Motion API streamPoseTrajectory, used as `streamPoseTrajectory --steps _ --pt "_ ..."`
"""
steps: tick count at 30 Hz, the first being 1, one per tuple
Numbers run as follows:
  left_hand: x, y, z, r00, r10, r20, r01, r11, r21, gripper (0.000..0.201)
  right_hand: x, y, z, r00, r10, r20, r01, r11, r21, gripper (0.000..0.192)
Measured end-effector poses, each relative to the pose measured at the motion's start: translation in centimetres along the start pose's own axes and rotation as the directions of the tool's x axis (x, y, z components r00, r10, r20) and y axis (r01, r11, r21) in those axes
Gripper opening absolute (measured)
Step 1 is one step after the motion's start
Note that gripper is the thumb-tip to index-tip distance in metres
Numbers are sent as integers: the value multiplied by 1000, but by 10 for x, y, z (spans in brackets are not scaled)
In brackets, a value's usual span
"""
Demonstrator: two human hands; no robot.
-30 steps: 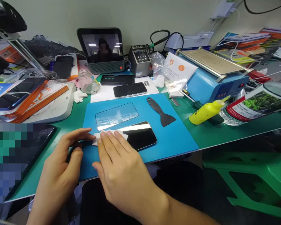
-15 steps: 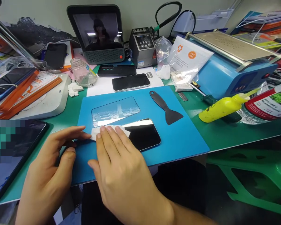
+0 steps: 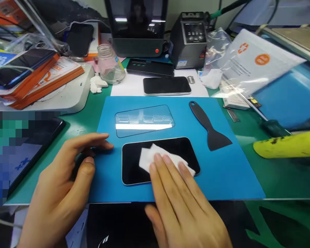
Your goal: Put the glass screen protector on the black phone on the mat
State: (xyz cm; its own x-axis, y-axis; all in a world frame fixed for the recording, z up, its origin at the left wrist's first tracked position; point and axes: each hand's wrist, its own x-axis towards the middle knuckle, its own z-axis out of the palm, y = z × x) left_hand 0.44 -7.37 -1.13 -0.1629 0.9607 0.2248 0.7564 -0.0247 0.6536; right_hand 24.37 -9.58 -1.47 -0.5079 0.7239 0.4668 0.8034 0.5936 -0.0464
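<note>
A black phone (image 3: pixel 134 162) lies screen up on the blue mat (image 3: pixel 227 175). My right hand (image 3: pixel 181 203) presses a white wipe (image 3: pixel 147 156) flat onto the phone's screen with its fingertips. My left hand (image 3: pixel 64 186) rests on the mat's left edge, fingers spread, just left of the phone and holding nothing. A clear glass screen protector (image 3: pixel 144 120) lies on the mat behind the phone. A black plastic scraper (image 3: pixel 209 127) lies to the right of it.
A second phone (image 3: pixel 166 85) on white paper, a small glass jar (image 3: pixel 110 65), a control unit (image 3: pixel 189 39) and a speaker screen (image 3: pixel 136 27) stand behind. A yellow bottle (image 3: pixel 286 146) lies at right, orange boxes (image 3: pixel 41 79) at left, a tablet (image 3: pixel 36 144) near my left hand.
My right hand has slid the white wipe from the phone's left end toward the middle of its screen. The view has tilted down and closer. My left hand has stayed put.
</note>
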Motion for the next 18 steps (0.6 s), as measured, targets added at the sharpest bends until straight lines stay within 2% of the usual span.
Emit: streamPoseTrajectory --steps 3,7,9,11,13,18 --pt "0 2 0 1000 13 27 -11 997 -79 38 -1 7 -1 995 -74 65 76 997 -34 48" --pt "3 6 -2 999 43 12 -41 992 -122 40 10 10 -1 999 -11 48 10 1000 27 48" --pt "4 8 -4 999 31 30 -28 993 -115 40 7 10 -4 997 -18 80 16 1000 17 50" --pt "4 9 -6 998 14 61 -8 995 -102 39 -1 11 -9 988 -71 137 75 997 -22 55" --pt "5 10 -7 996 7 87 1 996 -91 38 -6 15 -11 982 -140 129 144 989 -20 55" --pt "4 7 -5 997 11 74 -5 997 -72 39 -1 26 -8 995 27 95 -33 997 63 53"
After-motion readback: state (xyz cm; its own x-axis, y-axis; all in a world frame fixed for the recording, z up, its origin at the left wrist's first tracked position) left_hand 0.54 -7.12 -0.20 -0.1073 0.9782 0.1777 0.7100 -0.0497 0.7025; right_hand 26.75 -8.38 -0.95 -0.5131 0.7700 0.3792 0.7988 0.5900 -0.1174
